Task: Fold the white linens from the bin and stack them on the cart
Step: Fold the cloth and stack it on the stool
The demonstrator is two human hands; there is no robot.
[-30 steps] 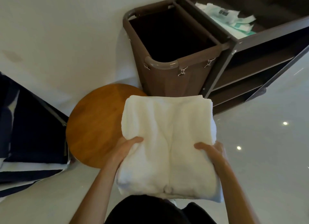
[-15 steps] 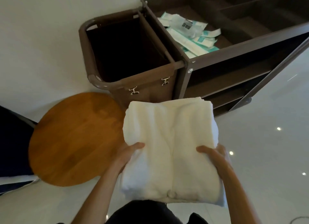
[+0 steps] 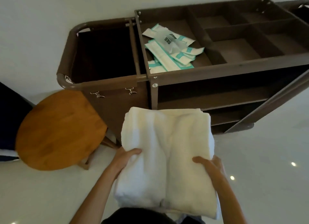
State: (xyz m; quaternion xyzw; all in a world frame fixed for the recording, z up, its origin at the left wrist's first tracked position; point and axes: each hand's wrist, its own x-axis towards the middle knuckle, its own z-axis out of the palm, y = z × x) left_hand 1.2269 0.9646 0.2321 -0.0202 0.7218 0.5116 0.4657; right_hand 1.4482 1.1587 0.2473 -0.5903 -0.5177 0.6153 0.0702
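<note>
A: How will the towel (image 3: 167, 145) handle?

B: Soft, thick and floppy, probably light. I'd support it from underneath at both sides. It's held up in front of the cart (image 3: 234, 68).

A: And the grip?

B: Left hand (image 3: 124, 160) and right hand (image 3: 211, 167) each clasp a side, thumbs on top.

A: Anything unclear?

B: The fingers beneath are hidden. The bin (image 3: 100, 84), left of the cart, is too dark inside. The cart's right end is cut off.

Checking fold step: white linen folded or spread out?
Folded: the white linen is a thick layered rectangle, gripped at its sides by the left hand and right hand.
</note>
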